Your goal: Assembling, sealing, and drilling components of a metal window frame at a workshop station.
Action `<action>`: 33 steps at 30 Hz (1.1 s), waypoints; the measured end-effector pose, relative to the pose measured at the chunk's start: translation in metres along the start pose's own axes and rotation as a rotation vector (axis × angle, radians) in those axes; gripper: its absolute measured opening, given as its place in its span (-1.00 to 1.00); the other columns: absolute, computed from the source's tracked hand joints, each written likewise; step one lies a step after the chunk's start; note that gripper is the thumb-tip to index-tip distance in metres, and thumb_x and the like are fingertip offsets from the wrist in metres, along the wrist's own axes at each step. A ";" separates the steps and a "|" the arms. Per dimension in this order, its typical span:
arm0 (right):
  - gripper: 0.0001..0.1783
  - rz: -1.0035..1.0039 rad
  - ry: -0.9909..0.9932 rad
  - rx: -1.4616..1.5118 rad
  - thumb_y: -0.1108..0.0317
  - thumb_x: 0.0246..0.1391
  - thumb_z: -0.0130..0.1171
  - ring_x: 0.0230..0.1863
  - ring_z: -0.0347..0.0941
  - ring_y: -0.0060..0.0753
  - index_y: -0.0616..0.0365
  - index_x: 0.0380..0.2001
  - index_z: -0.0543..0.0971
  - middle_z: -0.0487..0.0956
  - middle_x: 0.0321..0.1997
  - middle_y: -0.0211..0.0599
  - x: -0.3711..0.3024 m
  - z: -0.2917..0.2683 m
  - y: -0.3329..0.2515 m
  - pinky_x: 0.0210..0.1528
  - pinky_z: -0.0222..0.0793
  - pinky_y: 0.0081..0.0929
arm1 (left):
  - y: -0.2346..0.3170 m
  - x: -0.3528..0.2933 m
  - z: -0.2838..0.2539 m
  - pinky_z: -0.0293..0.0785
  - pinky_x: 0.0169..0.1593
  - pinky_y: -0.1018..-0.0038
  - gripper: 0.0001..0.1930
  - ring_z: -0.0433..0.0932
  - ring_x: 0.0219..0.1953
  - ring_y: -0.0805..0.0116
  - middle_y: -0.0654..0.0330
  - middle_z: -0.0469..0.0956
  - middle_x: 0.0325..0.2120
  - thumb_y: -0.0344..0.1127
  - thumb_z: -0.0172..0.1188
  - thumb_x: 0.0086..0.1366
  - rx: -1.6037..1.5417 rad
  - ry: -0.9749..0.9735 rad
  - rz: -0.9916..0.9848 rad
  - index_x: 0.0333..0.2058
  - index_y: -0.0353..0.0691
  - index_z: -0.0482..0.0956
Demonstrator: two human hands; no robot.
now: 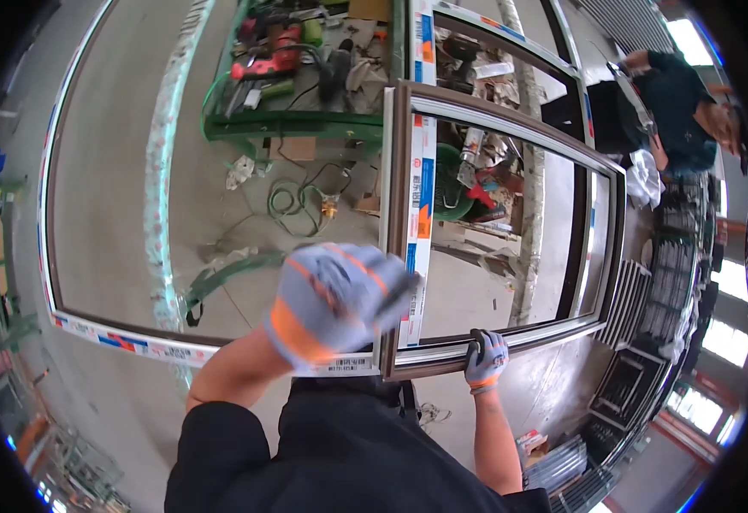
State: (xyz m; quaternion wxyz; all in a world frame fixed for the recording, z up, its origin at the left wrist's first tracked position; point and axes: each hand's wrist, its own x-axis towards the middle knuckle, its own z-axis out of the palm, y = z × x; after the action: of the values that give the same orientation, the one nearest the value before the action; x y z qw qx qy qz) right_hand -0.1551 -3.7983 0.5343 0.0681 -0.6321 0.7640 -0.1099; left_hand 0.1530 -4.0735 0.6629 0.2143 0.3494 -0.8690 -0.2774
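A brown and silver window sash (615, 248) lies over the right part of a larger window frame (177, 350) with white protective strips. My right hand (487, 361), in a grey glove with an orange cuff, grips the sash's near edge, fingers curled over the rail. In a matching glove, my left hand (335, 299) is raised over the sash's left side rail. Its fingers are curled in and slightly blurred. The palm side is hidden, so I cannot tell whether anything is in it or whether it touches the rail.
Under the frame run wrapped support bars (162, 171). Beyond stands a green workbench (305, 128) with a red power tool (271, 61) and scattered tools. A green hose (288, 201) lies coiled on the floor. At the far right stands another person (677, 111); stacked profiles (682, 256) line that side.
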 end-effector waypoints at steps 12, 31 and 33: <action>-0.75 0.567 -0.041 0.361 0.25 0.08 0.23 -0.19 0.54 -0.08 0.12 -0.19 0.61 0.61 -0.29 -0.17 0.096 0.019 0.029 -0.07 0.43 -0.20 | -0.113 -0.014 0.136 0.48 -0.14 0.23 -0.67 0.61 -0.25 0.07 0.07 0.64 -0.30 -0.08 0.26 0.17 -0.034 -0.210 -0.313 -0.21 -0.19 0.60; -0.09 0.212 -0.275 -0.275 0.10 -0.22 0.38 0.37 0.10 0.09 0.04 0.25 0.28 0.22 0.36 0.01 0.349 0.173 0.263 0.34 0.07 0.07 | 0.034 -0.201 0.228 0.48 -0.24 0.38 -0.80 0.59 -0.38 0.20 0.11 0.62 -0.43 -0.26 0.19 0.23 -0.116 0.110 -1.078 -0.26 -0.24 0.60; -0.12 0.225 -0.301 -0.298 0.17 -0.22 0.34 0.38 0.09 0.10 0.05 0.25 0.29 0.20 0.36 0.02 0.353 0.183 0.285 0.35 0.03 0.12 | 0.084 -0.186 0.230 0.46 -0.34 0.46 -0.84 0.56 -0.47 0.31 0.15 0.58 -0.52 -0.30 0.16 0.24 -0.212 0.199 -1.230 -0.29 -0.26 0.60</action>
State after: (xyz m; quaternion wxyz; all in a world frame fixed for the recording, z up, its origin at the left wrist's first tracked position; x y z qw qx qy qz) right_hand -0.4490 -4.1097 0.2971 0.0990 -0.5551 0.8188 0.1080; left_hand 0.1052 -3.8109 0.5094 0.1290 0.7860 -0.4528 -0.4006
